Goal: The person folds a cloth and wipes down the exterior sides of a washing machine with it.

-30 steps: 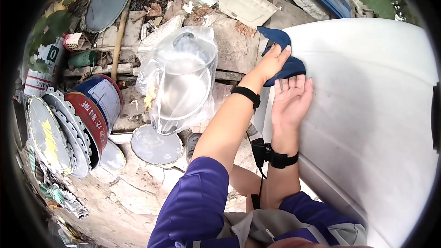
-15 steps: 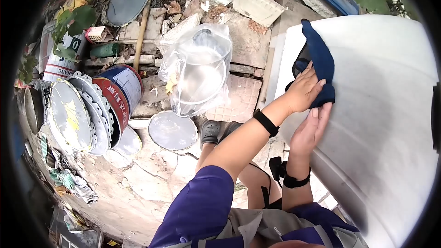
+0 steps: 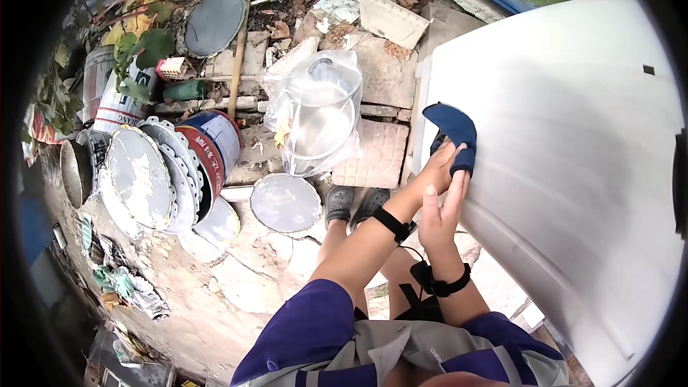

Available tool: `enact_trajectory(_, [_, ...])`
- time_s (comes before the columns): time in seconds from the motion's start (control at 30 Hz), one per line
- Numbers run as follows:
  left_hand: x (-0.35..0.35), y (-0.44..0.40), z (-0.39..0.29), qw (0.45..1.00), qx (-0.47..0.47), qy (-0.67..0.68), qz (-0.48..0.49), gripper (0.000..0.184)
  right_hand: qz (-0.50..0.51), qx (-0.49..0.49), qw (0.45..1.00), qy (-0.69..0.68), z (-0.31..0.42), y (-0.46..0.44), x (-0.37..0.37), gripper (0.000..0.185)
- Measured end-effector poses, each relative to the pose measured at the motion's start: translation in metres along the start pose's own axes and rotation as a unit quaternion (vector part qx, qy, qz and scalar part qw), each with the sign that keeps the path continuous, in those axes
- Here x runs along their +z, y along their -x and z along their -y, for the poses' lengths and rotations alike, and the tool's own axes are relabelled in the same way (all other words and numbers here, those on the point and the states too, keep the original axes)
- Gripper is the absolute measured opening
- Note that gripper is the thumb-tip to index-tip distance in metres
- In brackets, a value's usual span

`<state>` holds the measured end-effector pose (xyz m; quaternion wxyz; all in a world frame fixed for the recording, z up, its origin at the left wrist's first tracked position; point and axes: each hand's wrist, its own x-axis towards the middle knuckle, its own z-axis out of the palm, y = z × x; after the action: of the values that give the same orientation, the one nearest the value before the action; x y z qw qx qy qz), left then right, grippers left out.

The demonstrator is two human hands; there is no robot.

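Observation:
A crumpled, curved piece of dark-blue cloth (image 3: 459, 126) with a dark inner side is at the near left part of a large white panel's top. My left hand (image 3: 436, 170) is closed on its lower part, the thumb over the blue face. Just below, my right hand (image 3: 440, 218) has its fingers stretched upward, the tips touching the cloth's lower end, and its thumb standing apart. The cloth's full shape is hidden by folds and my fingers. Both wrists wear black bands.
The smooth white panel (image 3: 559, 122) fills the right side. On the paved ground are a plastic-wrapped metal pot (image 3: 319, 125), a round grey lid (image 3: 285, 203), a red-and-blue paint bucket (image 3: 222, 145) with several lids leaning on it, and a cream tray (image 3: 393, 18). My shoes (image 3: 339, 203) stand near the pot.
Both hands and the blue cloth have moved left and slightly down toward me across the panel. The cloth is now bent into a shorter, rounder curve. The view has shifted a little.

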<state>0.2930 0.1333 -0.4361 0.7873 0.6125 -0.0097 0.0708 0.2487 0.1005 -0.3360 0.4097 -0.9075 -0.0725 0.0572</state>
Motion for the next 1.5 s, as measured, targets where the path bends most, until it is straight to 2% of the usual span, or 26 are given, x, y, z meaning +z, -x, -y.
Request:
enact_trajectory(0.07, [0.001, -0.046, 0.000, 0.999, -0.027, -0.015, 0.026, 0.048, -0.044, -0.080, 0.994, -0.060, 0.007, -0.028, -0.006, 0.063])
enact_trajectory(0.1, [-0.002, -0.071, -0.006, 0.998, -0.052, 0.003, 0.021, 0.054, -0.071, -0.021, 0.995, -0.072, -0.011, -0.033, 0.000, 0.060])
enact_trajectory(0.17, [-0.015, -0.102, 0.006, 0.998, -0.053, 0.024, 0.001, 0.066, -0.073, 0.096, 0.960, -0.254, -0.010, -0.070, 0.007, 0.062])
enact_trajectory(0.23, [-0.025, -0.111, 0.050, 0.993, -0.108, 0.034, -0.027, 0.068, -0.092, 0.085, 0.958, -0.260, -0.019, -0.094, 0.027, 0.058])
enact_trajectory(0.27, [-0.028, -0.105, 0.071, 0.986, -0.153, 0.047, -0.046, 0.068, -0.096, 0.099, 0.963, -0.232, -0.029, -0.097, 0.039, 0.057])
enact_trajectory(0.3, [-0.038, -0.093, 0.063, 0.962, -0.266, 0.028, -0.050, 0.067, -0.097, 0.124, 0.961, -0.227, -0.045, -0.096, 0.052, 0.059])
enact_trajectory(0.37, [-0.048, -0.057, 0.099, 0.928, -0.363, 0.083, -0.008, 0.063, -0.055, 0.215, 0.947, -0.232, -0.073, -0.083, 0.061, 0.060])
enact_trajectory(0.43, [-0.052, -0.012, 0.088, 0.878, -0.422, 0.225, -0.025, 0.057, -0.053, 0.283, 0.921, -0.261, -0.085, -0.061, 0.062, 0.059])
enact_trajectory(0.5, [-0.054, 0.025, 0.073, 0.834, -0.423, 0.346, -0.075, 0.052, -0.029, 0.261, 0.923, -0.281, -0.079, -0.032, 0.053, 0.054])
enact_trajectory(0.63, [-0.083, 0.036, -0.031, 0.820, -0.310, 0.449, -0.175, 0.049, 0.073, 0.104, 0.925, -0.358, -0.002, -0.006, 0.020, 0.054])
enact_trajectory(0.77, [-0.101, 0.031, -0.116, 0.856, -0.172, 0.398, -0.281, 0.048, 0.028, 0.107, 0.912, -0.395, 0.066, -0.026, 0.002, 0.049])
enact_trajectory(0.83, [-0.121, 0.035, -0.155, 0.861, -0.140, 0.358, -0.332, 0.042, 0.065, 0.174, 0.840, -0.510, 0.104, -0.045, -0.019, 0.044])
enact_trajectory(0.9, [-0.152, 0.048, -0.186, 0.878, -0.142, 0.276, -0.365, 0.036, 0.059, 0.168, 0.807, -0.563, 0.141, -0.054, -0.039, 0.037])
enact_trajectory(0.93, [-0.164, 0.057, -0.202, 0.901, -0.164, 0.146, -0.373, 0.030, 0.076, 0.162, 0.797, -0.577, 0.155, -0.055, -0.049, 0.036])
enact_trajectory(0.97, [-0.174, 0.069, -0.221, 0.915, -0.193, -0.016, -0.354, 0.030, 0.091, 0.156, 0.786, -0.591, 0.168, -0.052, -0.058, 0.035])
enact_trajectory(1.03, [-0.190, 0.091, -0.252, 0.930, -0.189, -0.136, -0.285, 0.040, 0.078, 0.166, 0.785, -0.592, 0.189, -0.043, -0.072, 0.032])
enact_trajectory(1.07, [-0.194, 0.100, -0.267, 0.934, -0.171, 0.053, -0.309, 0.051, 0.073, 0.171, 0.785, -0.591, 0.199, -0.037, -0.079, 0.030])
enact_trajectory(1.1, [-0.192, 0.106, -0.284, 0.903, -0.144, 0.242, -0.326, 0.061, 0.076, 0.148, 0.781, -0.601, 0.213, -0.031, -0.089, 0.031])
enact_trajectory(1.13, [-0.183, 0.106, -0.309, 0.814, -0.108, 0.466, -0.330, 0.079, 0.086, 0.129, 0.776, -0.612, 0.233, -0.025, -0.102, 0.031])
enact_trajectory(1.17, [-0.177, 0.108, -0.329, 0.781, -0.009, 0.572, -0.252, 0.092, 0.097, 0.111, 0.769, -0.622, 0.254, -0.018, -0.113, 0.031])
enact_trajectory(1.23, [-0.170, 0.113, -0.358, 0.792, -0.013, 0.558, -0.247, 0.093, 0.154, 0.059, 0.758, -0.631, 0.291, -0.006, -0.129, 0.033])
enact_trajectory(1.27, [-0.163, 0.108, -0.376, 0.815, 0.007, 0.542, -0.206, 0.082, 0.173, 0.043, 0.759, -0.627, 0.305, -0.004, -0.133, 0.034])
enact_trajectory(1.3, [-0.159, 0.102, -0.389, 0.834, -0.034, 0.497, -0.237, 0.076, 0.188, 0.025, 0.760, -0.621, 0.316, -0.006, -0.139, 0.035])
enact_trajectory(1.37, [-0.154, 0.089, -0.413, 0.862, -0.124, 0.397, -0.289, 0.064, 0.207, 0.096, 0.744, -0.628, 0.315, -0.011, -0.137, 0.028])
enact_trajectory(1.4, [-0.151, 0.084, -0.429, 0.872, -0.129, 0.388, -0.268, 0.046, 0.192, 0.096, 0.763, -0.610, 0.314, -0.010, -0.142, 0.023])
enact_trajectory(1.5, [-0.159, 0.083, -0.465, 0.951, -0.133, 0.116, -0.255, 0.039, 0.128, 0.066, 0.774, -0.616, 0.318, -0.008, -0.168, 0.011])
